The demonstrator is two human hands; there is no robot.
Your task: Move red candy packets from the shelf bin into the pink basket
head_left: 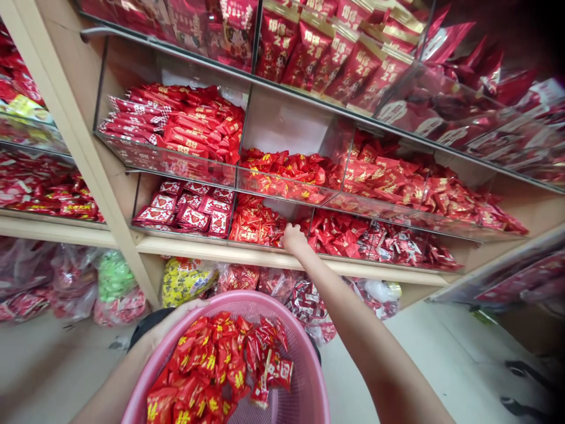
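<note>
A pink plastic basket fills the bottom of the head view, with many red and gold candy packets inside. My left hand is closed on its left rim, the fingers partly hidden behind it. My right hand reaches over the front of the lowest shelf compartments, fingers curled downward. Just left of it lie small red wrapped candies; to its right are more red packets. What the right fingers hold, if anything, is hidden.
Clear-fronted bins of red packets fill the shelves above. A wooden ledge runs below the lowest bins. Under it sit a yellow bag and several plastic bags of candy on the tiled floor. A wooden post stands at left.
</note>
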